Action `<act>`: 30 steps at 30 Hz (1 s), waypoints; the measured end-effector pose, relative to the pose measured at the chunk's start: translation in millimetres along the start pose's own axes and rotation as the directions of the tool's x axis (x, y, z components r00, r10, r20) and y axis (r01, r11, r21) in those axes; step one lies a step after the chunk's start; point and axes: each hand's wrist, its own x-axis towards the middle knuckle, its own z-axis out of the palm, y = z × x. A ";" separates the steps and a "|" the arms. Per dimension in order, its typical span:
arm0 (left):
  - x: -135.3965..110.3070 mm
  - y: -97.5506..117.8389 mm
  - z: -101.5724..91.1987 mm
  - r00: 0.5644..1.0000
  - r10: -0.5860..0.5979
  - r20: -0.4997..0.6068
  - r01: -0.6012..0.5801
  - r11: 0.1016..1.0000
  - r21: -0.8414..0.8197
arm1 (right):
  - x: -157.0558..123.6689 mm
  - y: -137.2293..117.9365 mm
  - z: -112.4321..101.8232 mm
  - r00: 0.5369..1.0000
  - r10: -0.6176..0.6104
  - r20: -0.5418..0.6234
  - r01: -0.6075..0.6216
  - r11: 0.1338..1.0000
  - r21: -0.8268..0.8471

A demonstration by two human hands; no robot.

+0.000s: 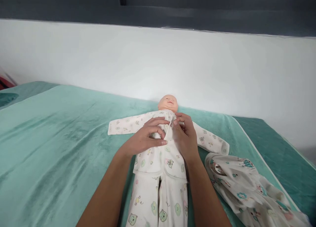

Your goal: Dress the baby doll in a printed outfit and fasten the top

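Observation:
A baby doll [169, 102] lies on its back, dressed in a white baby shirt [149, 159] with small animal prints and matching white pants [145, 200]. My left hand [146, 135] rests on the shirt's chest with fingers spread, its thumb and fingertips by the front opening. Close to the collar, my right hand [185, 131] is closed, thumb and index finger pinching the shirt's front edge. Its other fingers curl underneath and are partly hidden. Both sleeves stretch out sideways, with no doll hands showing at the cuffs.
A crumpled white printed cloth garment [249, 187] lies at the lower right, beside my right forearm. Green plush fabric [61, 138] covers the bed, with some folds on the left. Behind the doll's head rises a white wall [148, 62] below a dark window frame [197, 16].

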 end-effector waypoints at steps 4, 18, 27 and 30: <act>-0.1 -0.8 0.8 0.999 0.027 -0.031 -0.029 0.997 -0.070 | 0.1 -5.3 -3.6 0.974 -0.169 0.149 0.181 0.981 -0.074; -2.6 1.9 -1.4 0.998 -0.014 -0.053 0.000 0.963 -0.268 | -6.1 -43.8 -9.7 0.911 0.045 0.409 0.121 0.921 -0.370; -2.5 1.1 -3.5 0.998 -0.050 -0.039 0.038 0.966 -0.255 | -7.3 -48.9 -6.9 0.904 0.149 0.400 -0.002 0.938 -0.347; -2.6 -0.1 -4.2 0.998 -0.044 -0.038 0.033 0.965 -0.259 | -7.4 -46.5 -6.7 0.902 0.162 0.401 -0.036 0.952 -0.305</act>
